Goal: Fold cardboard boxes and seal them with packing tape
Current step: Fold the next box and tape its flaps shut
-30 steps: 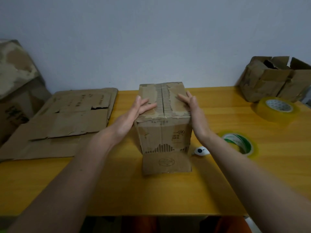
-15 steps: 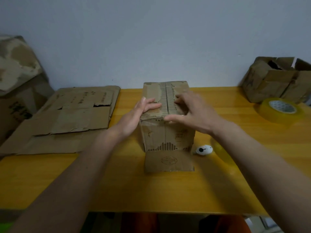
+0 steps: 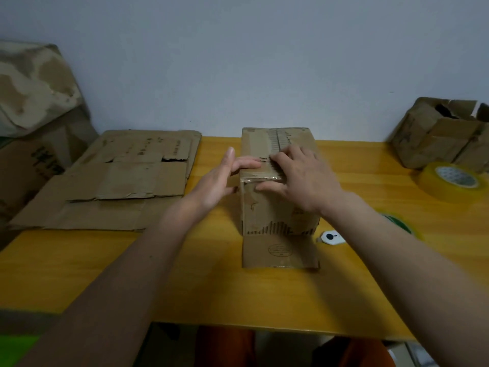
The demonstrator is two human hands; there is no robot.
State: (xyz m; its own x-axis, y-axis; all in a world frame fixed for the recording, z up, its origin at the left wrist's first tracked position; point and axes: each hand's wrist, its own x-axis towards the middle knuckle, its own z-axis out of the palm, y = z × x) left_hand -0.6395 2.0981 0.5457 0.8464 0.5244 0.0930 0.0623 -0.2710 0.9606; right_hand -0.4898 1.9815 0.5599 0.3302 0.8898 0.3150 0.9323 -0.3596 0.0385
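A worn brown cardboard box [image 3: 275, 215] stands in the middle of the yellow table [image 3: 185, 282], its top flaps folded shut and a loose flap lying flat at its front. My left hand [image 3: 219, 181] presses against the box's upper left edge, thumb lying on the top. My right hand [image 3: 299, 178] lies across the near top edge, fingers on the top seam and thumb on the front face. A yellow tape roll [image 3: 451, 181] sits at the right. A green-printed tape roll [image 3: 401, 225] is partly hidden behind my right forearm.
Flattened cardboard sheets [image 3: 124, 178] lie on the table's left part. A big box [image 3: 31, 123] stands at far left, crumpled folded boxes [image 3: 444, 133] at back right. A small white cutter [image 3: 330, 237] lies right of the box.
My right hand has moved from the box's right side onto its top near edge, covering the seam. The left hand has stayed at the left edge.
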